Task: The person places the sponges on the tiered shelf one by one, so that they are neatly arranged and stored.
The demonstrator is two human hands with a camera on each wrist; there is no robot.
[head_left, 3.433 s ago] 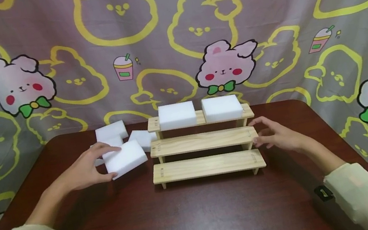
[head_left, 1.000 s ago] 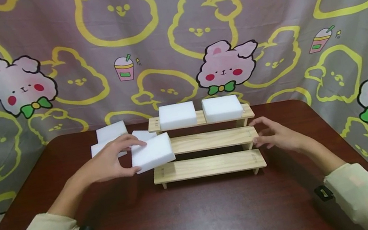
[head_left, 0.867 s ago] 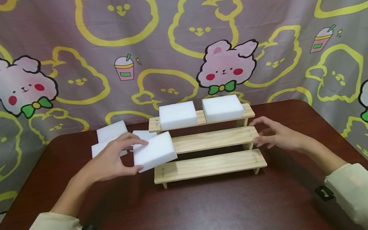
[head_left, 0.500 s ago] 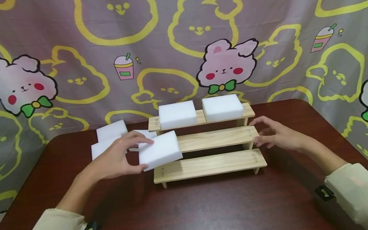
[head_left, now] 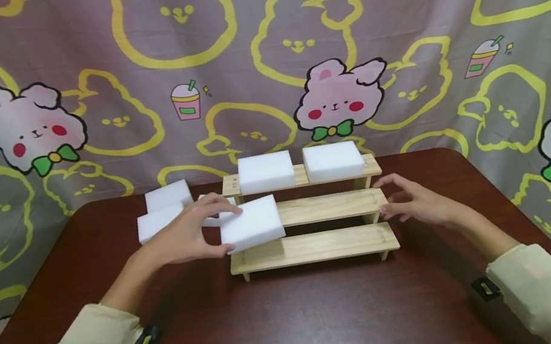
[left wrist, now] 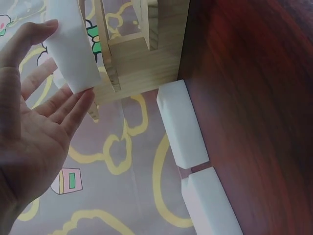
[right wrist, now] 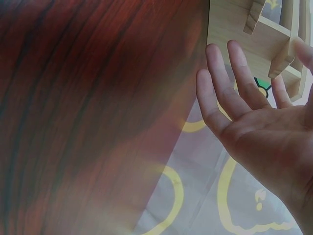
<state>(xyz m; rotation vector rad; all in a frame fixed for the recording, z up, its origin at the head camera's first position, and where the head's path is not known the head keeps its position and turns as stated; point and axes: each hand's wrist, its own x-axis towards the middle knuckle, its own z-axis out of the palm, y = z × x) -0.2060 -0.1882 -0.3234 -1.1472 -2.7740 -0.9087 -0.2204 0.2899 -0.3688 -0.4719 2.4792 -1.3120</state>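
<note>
My left hand (head_left: 192, 231) pinches a white foam block (head_left: 251, 223) between thumb and fingers. The block is slightly tilted and overlaps the left part of the middle tier of a three-tier wooden display stand (head_left: 331, 207). In the left wrist view the block (left wrist: 73, 46) lies between the thumb and the fingertips, beside the stand. My right hand (head_left: 414, 203) holds the right end of the middle tier with thumb and index finger. The other fingers of that hand (right wrist: 259, 122) are spread in the right wrist view. Two more foam blocks (head_left: 266, 172) sit side by side on the top tier.
Several loose foam blocks (head_left: 159, 220) lie on the dark wooden table (head_left: 303, 327) left of the stand, one partly hidden behind my left hand. A patterned curtain (head_left: 232, 50) hangs behind and at both sides of the table.
My left hand has carried the foam block rightward from the loose blocks to the left part of the middle tier. My right hand has stayed at the stand's right end.
</note>
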